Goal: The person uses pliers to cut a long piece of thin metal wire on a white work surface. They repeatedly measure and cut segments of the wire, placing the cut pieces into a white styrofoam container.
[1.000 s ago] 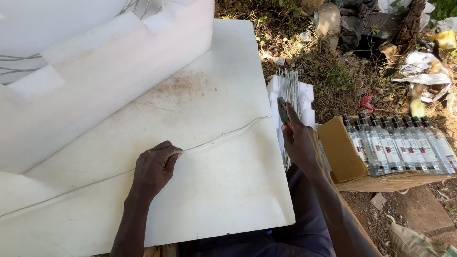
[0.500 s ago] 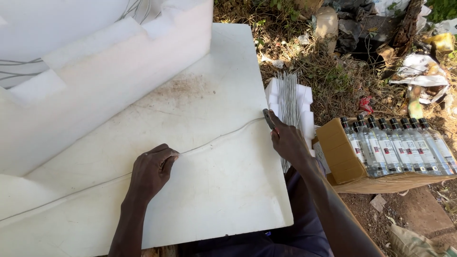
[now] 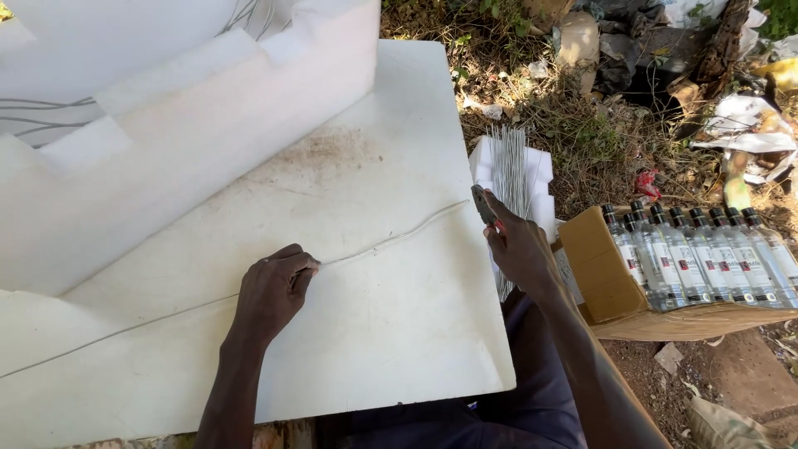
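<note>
A long thin wire (image 3: 391,239) lies across a white foam board (image 3: 391,333) resting on my lap. My left hand (image 3: 270,291) pinches the wire near its middle and presses it to the board. Gripped in my right hand (image 3: 519,248) is a pair of pliers (image 3: 484,205), whose jaws are at the wire's right end near the board's right edge. Just behind that hand, a bundle of cut straight wires (image 3: 511,170) rests on a small white foam block (image 3: 540,175).
A large moulded white foam block (image 3: 166,158) stands on the board's far left, with wires (image 3: 37,116) behind it. A cardboard box (image 3: 603,274) of several clear bottles (image 3: 698,258) sits to my right. Dry grass and litter (image 3: 731,125) cover the ground beyond.
My right hand has moved left and forward with the pliers, from beside the wire bundle to the wire's right end. My left hand has stayed on the wire.
</note>
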